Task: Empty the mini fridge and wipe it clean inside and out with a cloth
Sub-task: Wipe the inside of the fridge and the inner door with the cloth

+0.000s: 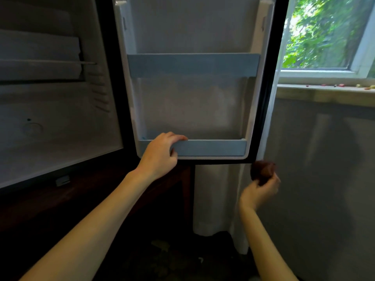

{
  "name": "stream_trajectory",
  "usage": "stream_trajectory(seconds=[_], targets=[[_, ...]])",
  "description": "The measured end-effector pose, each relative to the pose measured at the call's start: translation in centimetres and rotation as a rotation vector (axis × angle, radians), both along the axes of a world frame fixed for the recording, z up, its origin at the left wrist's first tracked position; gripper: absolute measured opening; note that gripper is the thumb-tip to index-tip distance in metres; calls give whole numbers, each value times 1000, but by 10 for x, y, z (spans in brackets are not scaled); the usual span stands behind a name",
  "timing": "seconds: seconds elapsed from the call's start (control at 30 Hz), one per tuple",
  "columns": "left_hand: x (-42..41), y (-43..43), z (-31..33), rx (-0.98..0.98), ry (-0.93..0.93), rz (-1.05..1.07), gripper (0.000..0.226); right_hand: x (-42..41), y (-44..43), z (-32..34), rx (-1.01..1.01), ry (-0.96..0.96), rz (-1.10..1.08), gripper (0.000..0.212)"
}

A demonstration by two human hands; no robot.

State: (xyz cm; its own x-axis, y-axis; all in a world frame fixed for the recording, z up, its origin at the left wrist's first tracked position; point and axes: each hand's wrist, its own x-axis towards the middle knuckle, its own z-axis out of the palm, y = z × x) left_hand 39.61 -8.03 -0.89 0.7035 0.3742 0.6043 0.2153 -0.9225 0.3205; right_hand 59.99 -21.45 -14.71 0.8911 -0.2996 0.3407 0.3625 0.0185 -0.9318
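Head view: left hand (160, 153) curls round the rail of the bottom shelf (211, 148) on the open fridge door (192, 102). Right hand (259, 191), lower and to its right, grips a dark cloth (261, 171), blurred, just under the door corner.

Daylight is coming in through a white-framed window (324, 74) at upper right; green foliage (324, 31) is showing outside. A pale ledge-like sill (304, 95) is running beneath it, carrying small coloured scraps (342, 85). A grey plaster wall (324, 179) is filling the right side. A white cloth curtain (213, 199) is hanging at centre, ending near the dark floor (162, 258), which is lying in shadow. A dark brown wooden tabletop (97, 189) is sitting at lower left.
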Motion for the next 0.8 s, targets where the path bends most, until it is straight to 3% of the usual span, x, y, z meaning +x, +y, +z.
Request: stream_trajectory(seconds=[0.03, 0.17, 0.37, 0.47, 0.57, 0.67, 0.77, 0.8], targets=[[-1, 1, -1, -1, -4, -1, 44, -2, -3, 0, 8, 24, -4, 50], [-9, 7, 2, -44, 13, -62, 49, -21, 11, -3, -116, -178, 30, 53], [-11, 12, 13, -147, 72, -58, 48, -53, 41, 6, -9, -163, 84, 41], [-10, 9, 13, -147, 66, -51, 48, -72, 57, -6, -168, -280, 147, 39], [-11, 8, 14, -140, 80, -51, 48, -99, 78, -2, -259, -187, 189, 36], [-11, 6, 16, -154, 111, -56, 47, -133, 107, -3, -312, -242, 242, 48], [-13, 6, 16, -168, 115, -55, 47, -169, 129, 5, -487, -235, 497, 38], [-15, 7, 17, -175, 118, -58, 47, -179, 136, 7, -529, -317, 549, 37]])
